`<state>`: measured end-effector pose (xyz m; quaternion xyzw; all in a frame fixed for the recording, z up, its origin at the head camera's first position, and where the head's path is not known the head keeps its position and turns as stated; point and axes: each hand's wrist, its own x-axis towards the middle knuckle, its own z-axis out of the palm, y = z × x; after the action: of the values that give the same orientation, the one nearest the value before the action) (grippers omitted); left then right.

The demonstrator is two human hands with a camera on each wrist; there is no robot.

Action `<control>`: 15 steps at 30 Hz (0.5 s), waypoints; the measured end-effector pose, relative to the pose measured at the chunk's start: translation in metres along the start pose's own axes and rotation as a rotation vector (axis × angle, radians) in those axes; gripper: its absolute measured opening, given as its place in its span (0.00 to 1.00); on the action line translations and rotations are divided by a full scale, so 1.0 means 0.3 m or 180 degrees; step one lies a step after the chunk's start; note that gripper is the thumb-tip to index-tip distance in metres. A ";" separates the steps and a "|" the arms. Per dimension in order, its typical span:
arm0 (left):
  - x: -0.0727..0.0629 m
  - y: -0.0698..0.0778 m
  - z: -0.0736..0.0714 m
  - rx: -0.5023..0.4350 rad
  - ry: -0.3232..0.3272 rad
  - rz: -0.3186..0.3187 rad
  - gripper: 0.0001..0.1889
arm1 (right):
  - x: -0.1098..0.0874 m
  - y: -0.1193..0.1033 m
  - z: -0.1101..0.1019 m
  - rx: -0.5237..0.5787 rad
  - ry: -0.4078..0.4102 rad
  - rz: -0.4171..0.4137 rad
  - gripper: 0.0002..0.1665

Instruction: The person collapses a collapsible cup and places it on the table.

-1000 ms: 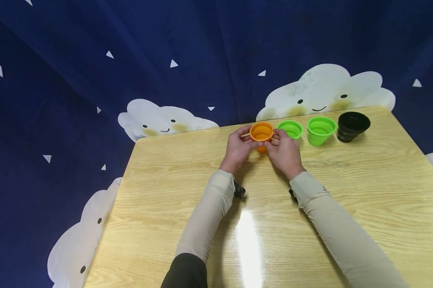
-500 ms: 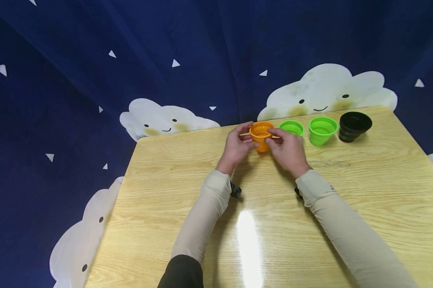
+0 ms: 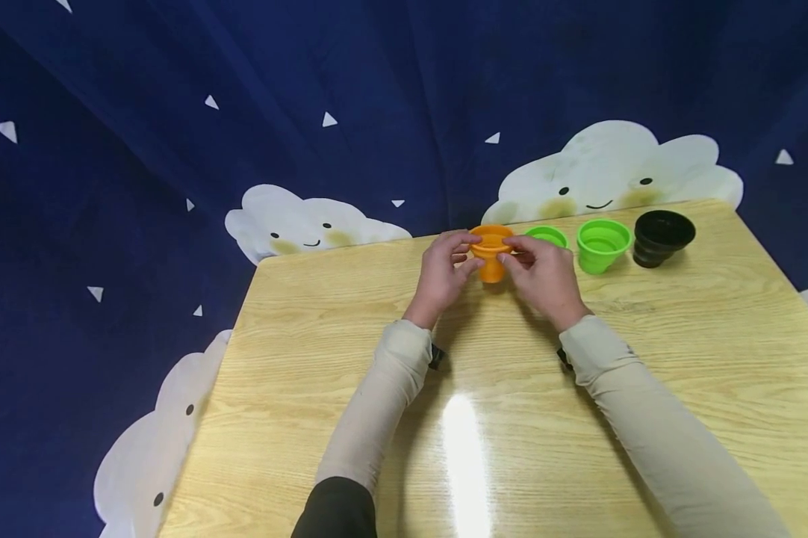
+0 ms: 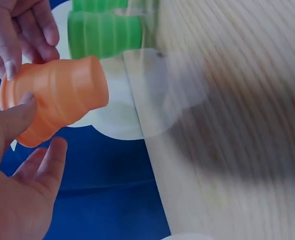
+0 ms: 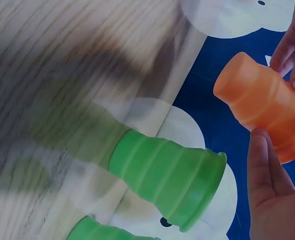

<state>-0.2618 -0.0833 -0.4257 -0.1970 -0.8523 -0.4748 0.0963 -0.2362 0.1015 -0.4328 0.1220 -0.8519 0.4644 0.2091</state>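
An orange ribbed collapsible cup (image 3: 491,269) stands mouth up between my two hands near the table's far edge. My left hand (image 3: 440,278) holds its left side, with the thumb on the wall near the rim in the left wrist view. From the other side, my right hand (image 3: 545,282) grips the cup with thumb and fingers at the upper part. Both wrist views show the orange cup (image 4: 67,90) with its base a little off the tabletop. Just right of it stands a green cup (image 3: 549,235), partly hidden behind my right hand.
Further right in the row are a second green cup (image 3: 600,258) and a wider black cup (image 3: 661,237), both upright. The wooden table (image 3: 296,373) ends at a dark blue curtain (image 3: 350,60) with white clouds. Glare marks the table's near middle.
My right hand has shifted slightly right, and its thumb has moved from the cup's front to its side. More of the orange cup's lower body shows. The other cups stay put.
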 end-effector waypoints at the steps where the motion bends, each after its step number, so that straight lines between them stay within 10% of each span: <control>1: 0.001 -0.001 -0.003 0.0133 0.0002 0.0101 0.16 | 0.001 -0.001 -0.002 -0.0008 0.0008 -0.0018 0.15; 8: 0.005 -0.011 -0.023 0.1235 -0.0009 0.0954 0.19 | 0.004 -0.003 -0.009 -0.0067 0.0040 -0.0149 0.16; 15: 0.001 0.000 -0.041 0.1522 0.0003 0.1294 0.18 | 0.005 -0.002 -0.021 -0.0500 0.0087 -0.0389 0.17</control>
<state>-0.2625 -0.0938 -0.4189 -0.3350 -0.8829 -0.2321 0.2332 -0.2359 0.1064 -0.4286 0.1506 -0.8737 0.3842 0.2577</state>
